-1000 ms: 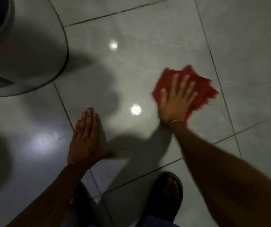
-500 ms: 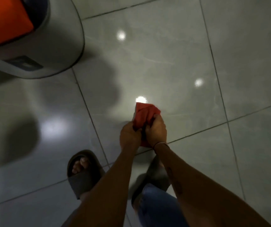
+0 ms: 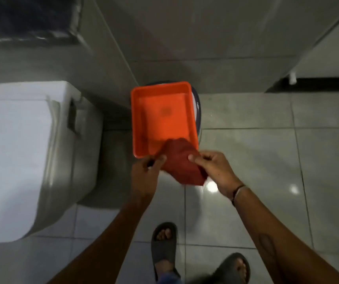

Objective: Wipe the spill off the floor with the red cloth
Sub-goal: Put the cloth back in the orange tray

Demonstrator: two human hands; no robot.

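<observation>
Red cloth (image 3: 182,163): bunched, its left edge hidden behind the left hand (image 3: 147,171), its right edge tucked under the fingers of the right hand (image 3: 215,171)
Orange tray (image 3: 164,117): near corner covered by the cloth; a faint dark mark on its base is too blurred to identify
Round object under the tray (image 3: 197,107): only a curved dark rim shows; the rest is hidden
White appliance (image 3: 21,150): cut off by the left edge, softened by motion blur
Dark item, top left (image 3: 27,17): blurred, cropped by the frame, cannot be identified
Sandals (image 3: 164,249): the right one runs off the bottom edge
</observation>
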